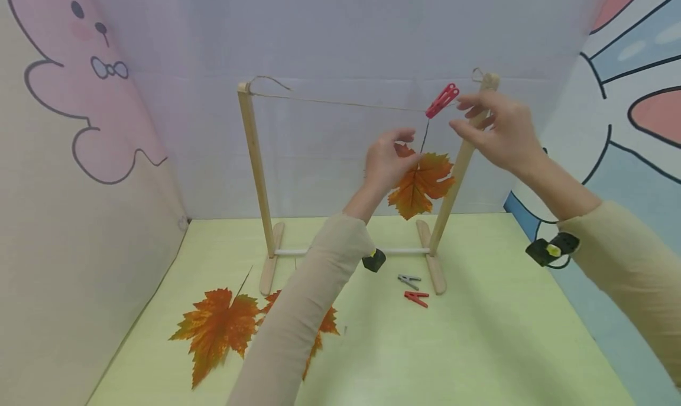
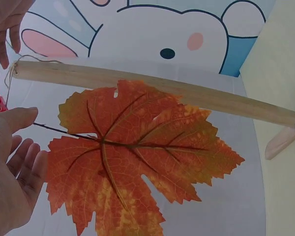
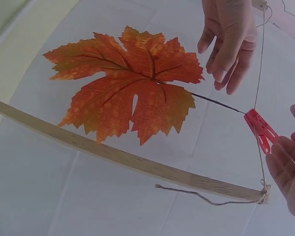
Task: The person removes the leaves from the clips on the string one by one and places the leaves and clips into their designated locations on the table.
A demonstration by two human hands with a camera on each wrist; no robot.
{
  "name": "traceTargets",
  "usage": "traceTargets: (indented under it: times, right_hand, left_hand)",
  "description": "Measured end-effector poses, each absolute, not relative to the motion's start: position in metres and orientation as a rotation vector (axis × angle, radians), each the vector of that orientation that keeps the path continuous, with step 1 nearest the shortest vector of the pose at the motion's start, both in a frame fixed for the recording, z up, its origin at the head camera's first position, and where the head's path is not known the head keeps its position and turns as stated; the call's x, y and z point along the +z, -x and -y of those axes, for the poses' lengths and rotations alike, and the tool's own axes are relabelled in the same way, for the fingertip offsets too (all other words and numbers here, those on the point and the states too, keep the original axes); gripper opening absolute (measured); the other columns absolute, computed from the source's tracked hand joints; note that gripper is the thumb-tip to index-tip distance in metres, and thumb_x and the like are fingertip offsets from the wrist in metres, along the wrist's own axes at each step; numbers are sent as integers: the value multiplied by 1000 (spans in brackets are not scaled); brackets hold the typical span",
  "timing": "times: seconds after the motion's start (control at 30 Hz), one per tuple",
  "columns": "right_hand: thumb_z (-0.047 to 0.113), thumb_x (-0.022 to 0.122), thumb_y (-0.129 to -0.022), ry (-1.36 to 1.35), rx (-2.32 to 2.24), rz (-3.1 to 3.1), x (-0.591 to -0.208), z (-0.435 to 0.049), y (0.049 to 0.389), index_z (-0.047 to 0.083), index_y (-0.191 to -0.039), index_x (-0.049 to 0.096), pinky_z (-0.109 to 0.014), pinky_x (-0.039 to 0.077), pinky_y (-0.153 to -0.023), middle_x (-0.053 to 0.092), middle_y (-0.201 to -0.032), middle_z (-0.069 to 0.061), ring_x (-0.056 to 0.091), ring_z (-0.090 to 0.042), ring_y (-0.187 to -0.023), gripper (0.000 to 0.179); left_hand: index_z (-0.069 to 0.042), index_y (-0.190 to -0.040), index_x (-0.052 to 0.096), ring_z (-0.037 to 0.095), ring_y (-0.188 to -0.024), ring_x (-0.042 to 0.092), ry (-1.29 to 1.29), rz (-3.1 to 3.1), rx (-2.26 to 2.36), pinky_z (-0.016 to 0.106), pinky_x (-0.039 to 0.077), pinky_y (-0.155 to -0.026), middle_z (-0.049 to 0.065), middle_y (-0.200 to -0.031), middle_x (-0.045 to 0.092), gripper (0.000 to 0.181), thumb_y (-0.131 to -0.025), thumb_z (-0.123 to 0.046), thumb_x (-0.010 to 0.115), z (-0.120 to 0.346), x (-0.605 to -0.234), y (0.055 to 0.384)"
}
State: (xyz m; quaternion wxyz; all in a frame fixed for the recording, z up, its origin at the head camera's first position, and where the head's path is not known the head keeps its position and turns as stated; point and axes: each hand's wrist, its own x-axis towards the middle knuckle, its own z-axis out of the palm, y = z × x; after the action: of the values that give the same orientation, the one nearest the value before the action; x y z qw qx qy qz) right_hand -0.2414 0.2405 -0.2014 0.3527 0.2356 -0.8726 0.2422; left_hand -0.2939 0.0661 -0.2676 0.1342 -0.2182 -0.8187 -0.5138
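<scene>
A red clothespin (image 1: 442,100) is clipped on the twine (image 1: 346,103) near the right post, biting the dark stem of an orange maple leaf (image 1: 421,184) that hangs below. My left hand (image 1: 387,161) is beside the stem, fingers loosely bent with nothing between them; the right wrist view shows that hand (image 3: 231,42) apart from the stem. Close to the clothespin's handle ends, my right hand (image 1: 500,125) has thumb and fingers spread apart. In the right wrist view its fingertips come right up to the clothespin (image 3: 259,130).
The twine spans a wooden frame, between a left post (image 1: 255,158) and a right post (image 1: 457,169). On the table lie a grey clothespin (image 1: 409,281), a red clothespin (image 1: 417,298) and a maple leaf (image 1: 220,329). My left sleeve (image 1: 314,311) partly covers more leaf (image 1: 328,322).
</scene>
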Motion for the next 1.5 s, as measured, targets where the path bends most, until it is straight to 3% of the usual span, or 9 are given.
traceTargets:
  times: [0.2,0.27,0.4,0.5,0.67,0.77,0.87,0.93,1.5]
  right_hand:
    - [12,66,-82,-546,659,2250,-188,-238,244,0,-115,59,-1,36,-63,64,-102,-15,41,17,-76,36]
    - [15,65,-83,-507,660,2271,-184,-238,246,2,-117,59,-1,35,-63,64,-105,-14,45,12,-77,37]
    - [22,63,-85,-427,653,2337,-178,-238,249,4,-122,56,-2,34,-63,61,-112,-13,56,-13,-89,42]
    - [27,60,-86,-390,651,2378,-174,-239,253,5,-124,54,-5,35,-67,58,-118,-13,54,-26,-99,44]
    - [27,57,-88,-358,617,2443,-172,-242,259,4,-127,51,-11,40,-72,55,-123,-13,52,-28,-105,46]
    - [25,55,-89,-366,609,2486,-172,-241,260,3,-129,48,-27,47,-81,53,-124,-15,52,-29,-106,46]
    - [24,54,-90,-384,620,2522,-173,-239,261,2,-131,46,-45,46,-85,51,-126,-16,50,-30,-107,47]
    - [24,54,-90,-397,627,2536,-173,-238,261,1,-131,45,-48,44,-86,49,-127,-17,49,-31,-108,47]
    - [22,53,-92,-445,646,2610,-170,-236,261,-1,-133,42,-52,42,-87,47,-128,-22,47,-36,-110,49]
  left_hand:
    - [-13,-120,57,7,-80,56,629,2420,-1411,14,44,-68,-2,-108,62,44,-79,-21,70,-75,-264,296]
    - [-13,-119,58,7,-81,56,623,2429,-1404,14,44,-68,-3,-107,62,41,-81,-22,69,-78,-264,298]
    - [-13,-116,60,7,-83,56,599,2436,-1418,13,44,-69,-1,-107,63,37,-82,-23,68,-83,-266,299]
    - [-14,-115,61,8,-84,57,583,2439,-1410,14,44,-70,-1,-106,64,34,-82,-23,67,-84,-268,299]
    - [-14,-113,63,9,-88,58,607,2449,-1369,14,44,-74,-3,-104,65,31,-83,-23,66,-84,-272,300]
    - [-14,-112,64,9,-91,58,622,2452,-1356,14,43,-77,-3,-105,65,29,-84,-22,65,-84,-274,300]
    - [-13,-109,65,9,-92,59,627,2446,-1331,14,43,-78,-3,-103,66,25,-85,-21,64,-85,-276,299]
    - [-14,-108,66,8,-92,59,626,2446,-1316,14,43,-78,-4,-103,66,23,-85,-20,64,-85,-277,299]
    - [-14,-108,65,8,-89,58,649,2433,-1326,12,43,-77,-4,-100,66,22,-87,-21,61,-89,-276,289]
